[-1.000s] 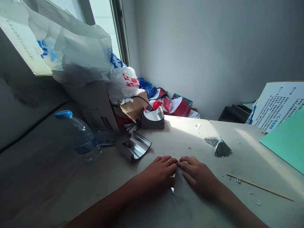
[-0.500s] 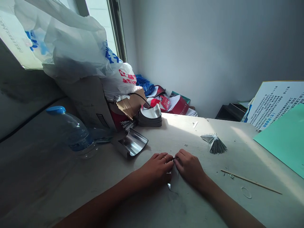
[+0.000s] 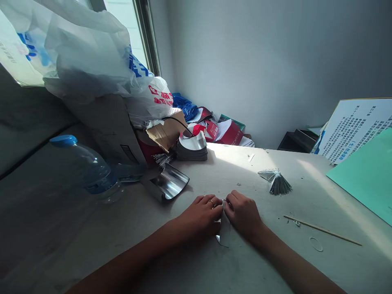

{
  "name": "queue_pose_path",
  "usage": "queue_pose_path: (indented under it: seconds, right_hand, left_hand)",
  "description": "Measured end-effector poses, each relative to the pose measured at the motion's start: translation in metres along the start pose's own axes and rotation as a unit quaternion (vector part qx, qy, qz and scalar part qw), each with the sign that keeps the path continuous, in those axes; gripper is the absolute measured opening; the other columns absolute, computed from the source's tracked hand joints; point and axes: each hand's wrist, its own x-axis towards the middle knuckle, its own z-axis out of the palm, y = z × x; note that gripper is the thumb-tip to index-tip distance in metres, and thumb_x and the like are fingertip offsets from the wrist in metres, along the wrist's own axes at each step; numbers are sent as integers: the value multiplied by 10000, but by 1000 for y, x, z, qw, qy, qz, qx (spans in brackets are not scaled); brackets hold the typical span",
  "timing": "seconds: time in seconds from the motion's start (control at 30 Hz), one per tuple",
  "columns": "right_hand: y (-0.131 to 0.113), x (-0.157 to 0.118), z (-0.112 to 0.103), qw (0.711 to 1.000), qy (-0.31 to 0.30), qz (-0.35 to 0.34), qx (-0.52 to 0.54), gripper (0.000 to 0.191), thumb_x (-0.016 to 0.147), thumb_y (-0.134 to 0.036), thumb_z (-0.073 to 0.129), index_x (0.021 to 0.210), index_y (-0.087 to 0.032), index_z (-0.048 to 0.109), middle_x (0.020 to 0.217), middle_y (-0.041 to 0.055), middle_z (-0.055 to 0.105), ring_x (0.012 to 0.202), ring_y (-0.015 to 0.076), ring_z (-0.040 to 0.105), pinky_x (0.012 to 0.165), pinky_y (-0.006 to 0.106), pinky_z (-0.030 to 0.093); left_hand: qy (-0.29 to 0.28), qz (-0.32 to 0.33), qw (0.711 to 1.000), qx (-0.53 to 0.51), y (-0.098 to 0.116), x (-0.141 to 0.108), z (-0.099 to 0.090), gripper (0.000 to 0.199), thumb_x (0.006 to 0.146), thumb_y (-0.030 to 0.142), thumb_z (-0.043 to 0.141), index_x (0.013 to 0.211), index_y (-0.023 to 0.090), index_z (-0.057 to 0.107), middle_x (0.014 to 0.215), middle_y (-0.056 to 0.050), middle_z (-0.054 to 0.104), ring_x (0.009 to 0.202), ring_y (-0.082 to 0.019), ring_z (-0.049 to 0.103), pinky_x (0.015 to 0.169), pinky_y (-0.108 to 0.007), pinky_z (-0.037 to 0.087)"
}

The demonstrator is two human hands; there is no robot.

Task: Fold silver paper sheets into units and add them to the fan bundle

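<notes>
Between my two hands, low in the middle of the view, is a small silvery sheet piece (image 3: 225,228) on the table. My left hand (image 3: 204,215) is closed on its left side, with a ring on one finger. From the right, my right hand (image 3: 244,213) pinches the same piece near its top edge. The fingertips of both hands nearly meet there. To the upper left of my left hand lies a curved shiny metal sheet (image 3: 171,183). A fanned bundle of thin silvery pieces (image 3: 279,183) rests to the upper right of my right hand.
A stack of curved sheets (image 3: 192,151) stands behind, beside a cardboard box (image 3: 105,126) under plastic bags (image 3: 88,53). A bottle (image 3: 98,175) is at left. On the right are a thin stick (image 3: 324,231), a rubber ring (image 3: 316,244) and green paper (image 3: 364,175).
The view has shifted slightly. More of the silvery piece shows between my hands, its top edge now upright and bright at the fingertips. Both hands keep their grip.
</notes>
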Motion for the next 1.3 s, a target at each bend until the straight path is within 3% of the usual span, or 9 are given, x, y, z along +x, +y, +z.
queue_pose_path:
  seconds: [0.17,0.37,0.67,0.87,1.07,1.3]
  right_hand:
    - [0,2,-2,999,-7,46,-13,147,914,-159,514,781,-193,568,803,30,637,685,161,578,589,298,259]
    - [3,5,-5,996,-22,60,63,44,890,-231,558,870,-205,588,872,32,665,757,179,605,621,278,312]
    - [0,5,-11,980,-58,134,132,116,841,-261,624,766,-209,552,709,-11,628,655,151,550,586,251,283]
    - [2,6,-6,990,-45,109,84,103,878,-207,571,778,-210,548,745,-5,646,662,152,560,590,262,277]
    - [1,3,-2,999,-39,14,32,150,944,-178,490,815,-202,562,817,37,644,739,180,583,628,283,310]
    - [5,1,-8,989,-41,-10,140,96,903,-148,520,866,-203,589,889,42,637,837,193,582,725,287,401]
  left_hand:
    - [-4,1,1000,4,2,0,-3,216,905,250,628,1113,205,588,1348,-88,584,1292,-303,503,1037,-453,423]
    - [8,7,1000,-1,-4,-2,2,260,916,290,630,1160,212,588,1344,-96,583,1302,-308,495,1042,-446,421]
    - [4,8,1000,11,-3,-2,2,252,921,295,631,1155,213,583,1343,-90,580,1291,-306,497,1035,-445,420]
    - [8,9,1000,8,0,-1,-1,228,923,303,623,1129,211,590,1330,-90,584,1293,-306,495,1040,-450,421]
    - [5,10,1000,14,0,0,0,225,926,303,629,1127,216,578,1336,-84,582,1285,-301,504,1028,-448,427]
    - [-8,5,1000,22,-1,-1,1,243,930,292,628,1153,210,571,1343,-90,582,1293,-304,500,1047,-451,418]
